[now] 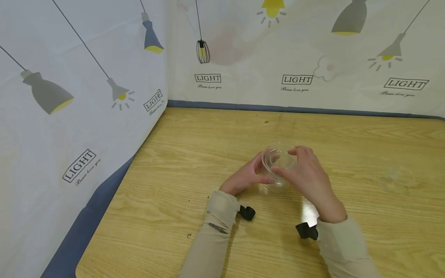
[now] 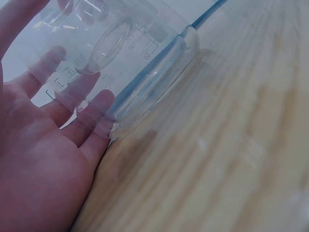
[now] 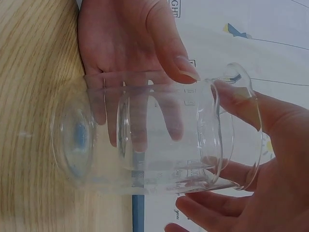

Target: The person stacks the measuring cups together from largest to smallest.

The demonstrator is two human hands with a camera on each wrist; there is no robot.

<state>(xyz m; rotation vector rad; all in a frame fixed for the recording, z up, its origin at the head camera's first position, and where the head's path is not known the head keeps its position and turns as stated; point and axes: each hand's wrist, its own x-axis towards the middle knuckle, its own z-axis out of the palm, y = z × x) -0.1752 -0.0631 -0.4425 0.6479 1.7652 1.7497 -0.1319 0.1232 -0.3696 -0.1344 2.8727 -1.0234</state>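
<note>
A clear glass beaker with printed markings stands upright on the table, and a smaller glass beaker sits inside it. My left hand holds the outer beaker from the left, its thumb on the near side and its fingers on the far side. From above right, my right hand grips at the top with thumb and fingers spread across the rims, holding the smaller beaker. In the left wrist view, the left fingers show through the outer beaker's wall.
Farther right on the wooden table lies a faint clear glass object, too indistinct to name. White curtains printed with lamps stand behind the table and along its left side.
</note>
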